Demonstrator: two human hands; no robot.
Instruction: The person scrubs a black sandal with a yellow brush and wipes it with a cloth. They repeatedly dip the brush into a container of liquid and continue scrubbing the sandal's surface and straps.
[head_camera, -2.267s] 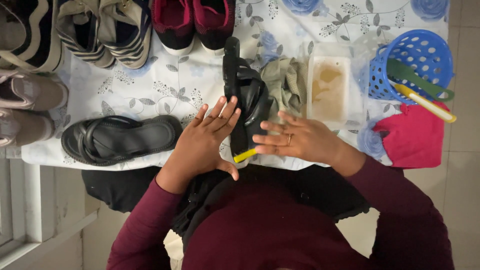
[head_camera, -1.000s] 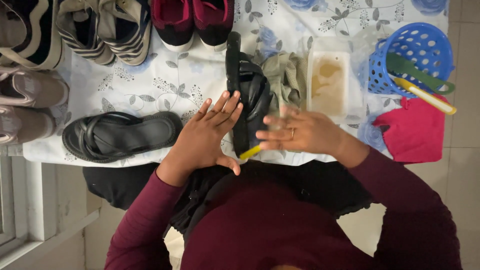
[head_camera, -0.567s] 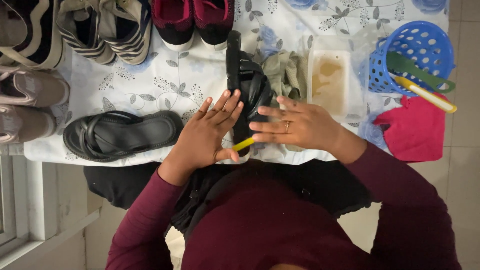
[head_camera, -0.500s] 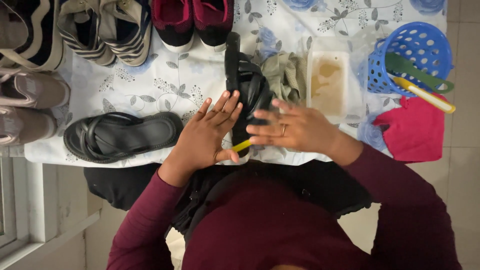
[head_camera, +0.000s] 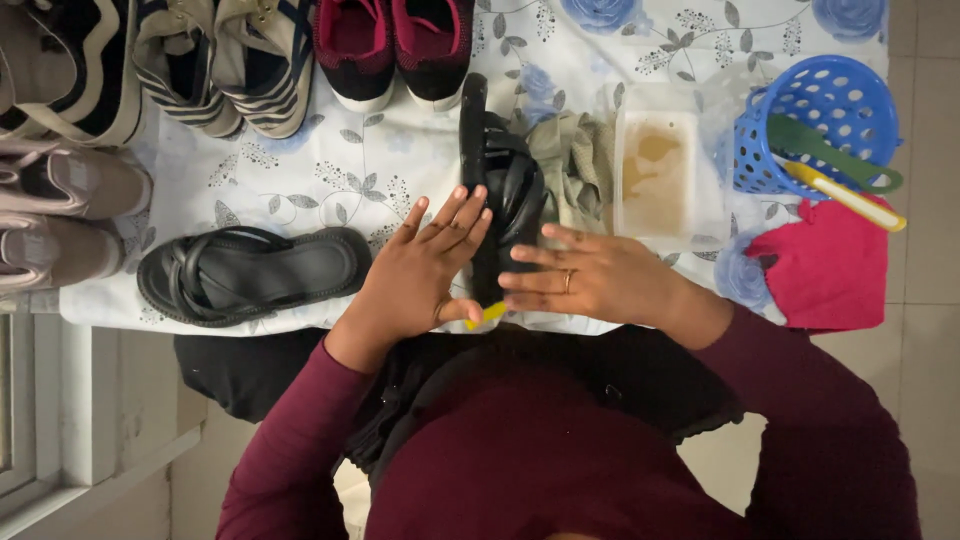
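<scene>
A black strappy sandal (head_camera: 503, 180) stands on its edge on the floral tablecloth (head_camera: 330, 180), toe pointing away from me. My left hand (head_camera: 420, 275) presses against its left side with fingers spread and the thumb underneath. My right hand (head_camera: 590, 282) lies over the sandal's near end from the right, fingers pointing left, a ring on one finger. The yellow end of a small tool (head_camera: 487, 314) sticks out from under my right hand, next to my left thumb. The rest of the tool is hidden.
The matching black sandal (head_camera: 250, 275) lies flat at the left. Several sneakers line the far and left edges. A grey-green rag (head_camera: 575, 165), a clear tub of brownish water (head_camera: 655, 170), a blue basket (head_camera: 815, 110) with brushes and a pink cloth (head_camera: 825, 265) sit at the right.
My right hand has shifted back and forth over the sandal's near end, and the yellow tool end moved with it. My left hand has stayed against the sandal.
</scene>
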